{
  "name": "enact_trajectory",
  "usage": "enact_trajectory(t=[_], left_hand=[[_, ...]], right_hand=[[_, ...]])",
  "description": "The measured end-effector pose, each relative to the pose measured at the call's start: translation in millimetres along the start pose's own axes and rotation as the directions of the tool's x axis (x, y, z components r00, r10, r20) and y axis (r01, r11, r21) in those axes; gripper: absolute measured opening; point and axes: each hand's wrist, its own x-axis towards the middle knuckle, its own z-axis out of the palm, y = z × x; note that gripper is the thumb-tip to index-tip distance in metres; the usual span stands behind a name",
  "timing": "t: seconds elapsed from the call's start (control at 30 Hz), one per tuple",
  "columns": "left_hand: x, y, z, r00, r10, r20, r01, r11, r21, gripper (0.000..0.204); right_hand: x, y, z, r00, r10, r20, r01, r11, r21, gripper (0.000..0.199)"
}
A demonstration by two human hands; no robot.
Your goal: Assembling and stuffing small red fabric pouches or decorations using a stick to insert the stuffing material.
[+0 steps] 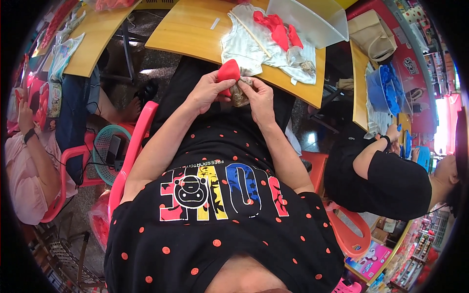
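Note:
Over my lap, close to the table edge, my left hand (205,93) pinches a smooth, rounded red piece (228,72), perhaps cloth, that narrows at the top. My right hand (261,101) has its thumb and fingers closed on a crumpled brownish clump (240,96) touching the red piece's lower side. Its material is hard to make out. Just beyond my hands, a white cloth (238,49) lies on the wooden table (188,29). On the cloth are a thin wooden stick (251,35), red fabric pieces (272,28) and a clear bag (299,59) with brownish stuff in it.
A clear plastic bin (317,22) stands at the table's far right. To my right, a person in black (386,180) works by a bin of blue material (386,90). Another person in pink (31,166) sits at left, near a teal basket (108,151) on a chair.

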Motion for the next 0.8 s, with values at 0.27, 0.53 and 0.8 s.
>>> enact_trajectory(t=[0.27,0.53,0.8], left_hand=[[0.6,-1.8,-2.2,0.998,-0.039,0.047,0.037,0.999,0.026,0.024],[2.3,-9.4,1.8,0.997,-0.081,0.0,0.081,0.997,-0.002,0.022],[3.5,-8.5,-2.9,0.999,-0.043,-0.018,0.043,0.998,-0.043,0.026]], right_hand=[[2.5,0.7,-3.6,0.986,0.142,0.092,-0.158,0.965,0.208,0.019],[1.9,-1.3,9.4,0.998,0.009,-0.062,-0.001,0.993,0.119,0.019],[6.2,11.2,-1.4,0.996,-0.049,-0.077,0.05,0.999,0.004,0.021]])
